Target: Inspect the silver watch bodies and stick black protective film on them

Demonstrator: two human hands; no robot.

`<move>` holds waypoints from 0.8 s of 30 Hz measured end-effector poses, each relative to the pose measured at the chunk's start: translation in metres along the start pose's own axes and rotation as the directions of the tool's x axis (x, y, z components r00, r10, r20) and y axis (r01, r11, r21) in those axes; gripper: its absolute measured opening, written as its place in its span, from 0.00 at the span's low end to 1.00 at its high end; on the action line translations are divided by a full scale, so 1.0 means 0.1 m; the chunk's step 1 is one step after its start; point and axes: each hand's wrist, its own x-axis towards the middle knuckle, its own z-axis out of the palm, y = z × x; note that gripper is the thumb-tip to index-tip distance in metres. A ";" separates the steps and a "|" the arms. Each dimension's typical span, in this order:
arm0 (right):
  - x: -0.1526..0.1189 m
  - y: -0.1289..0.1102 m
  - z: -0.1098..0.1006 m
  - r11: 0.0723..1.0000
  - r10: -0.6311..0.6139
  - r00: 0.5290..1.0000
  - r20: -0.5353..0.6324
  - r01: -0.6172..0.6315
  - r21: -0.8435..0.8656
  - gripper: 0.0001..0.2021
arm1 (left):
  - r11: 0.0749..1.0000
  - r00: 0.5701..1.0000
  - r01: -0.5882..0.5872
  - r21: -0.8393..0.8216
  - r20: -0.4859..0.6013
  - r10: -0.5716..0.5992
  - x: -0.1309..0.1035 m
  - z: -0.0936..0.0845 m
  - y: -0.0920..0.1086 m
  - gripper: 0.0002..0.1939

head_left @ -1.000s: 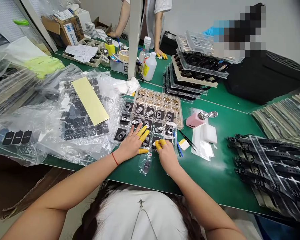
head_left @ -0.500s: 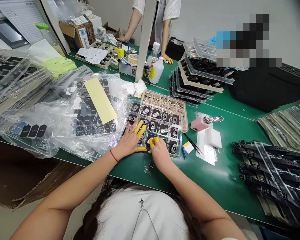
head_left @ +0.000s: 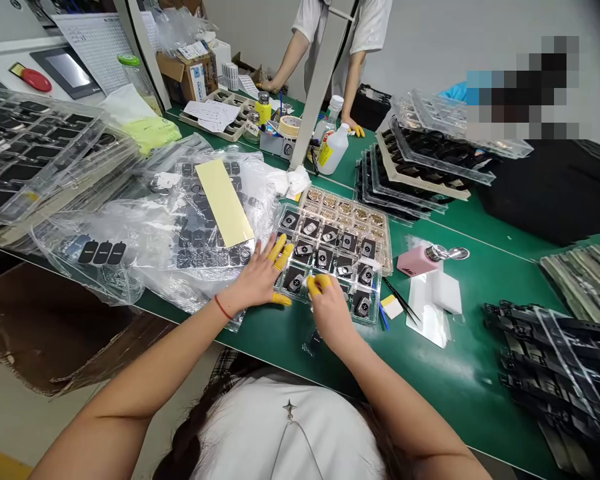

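Observation:
Yellow finger covers are on several fingers of both my hands. My left hand lies with its fingers spread at the left edge of a clear tray that holds watch cases on black cards. Over the tray's lower middle, my right hand has its fingers pinched together; a bit of white shows at the fingertips, too small to name. Behind that tray lies another tray with gold-coloured parts. A small black packet rests on the green table just below my right hand.
A yellow strip lies on plastic-wrapped black cards at left. To the right are a pink bottle, tweezers, a white block and black straps. Stacked trays stand behind. A person's hand rests across the table.
The view has shifted, so most things appear further right. Around my left hand, more of the tray's lower left now shows, including a watch case. My right hand stays pinched over the tray.

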 end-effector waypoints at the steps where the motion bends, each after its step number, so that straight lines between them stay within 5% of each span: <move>1: 0.07 -0.06 0.03 1.000 -0.023 1.000 -0.001 0.023 0.007 0.14 | 1.000 1.000 0.012 0.000 0.000 -0.012 -0.04 0.01 -0.07 0.56; 12: 0.32 -0.24 0.04 0.983 -0.186 0.981 0.048 0.185 0.016 0.15 | 0.990 0.998 0.059 -0.126 -0.021 -0.063 -0.13 0.22 -0.25 0.67; 18: 0.56 -0.55 0.09 0.968 -0.250 0.966 0.066 0.248 0.034 0.13 | 0.988 0.998 0.057 -0.143 -0.023 -0.061 -0.15 0.25 -0.27 0.61; 24: 0.77 -0.30 -0.04 0.980 -0.197 0.979 0.051 0.197 0.011 0.12 | 0.986 0.998 0.051 -0.158 -0.036 -0.057 -0.14 0.27 -0.28 0.68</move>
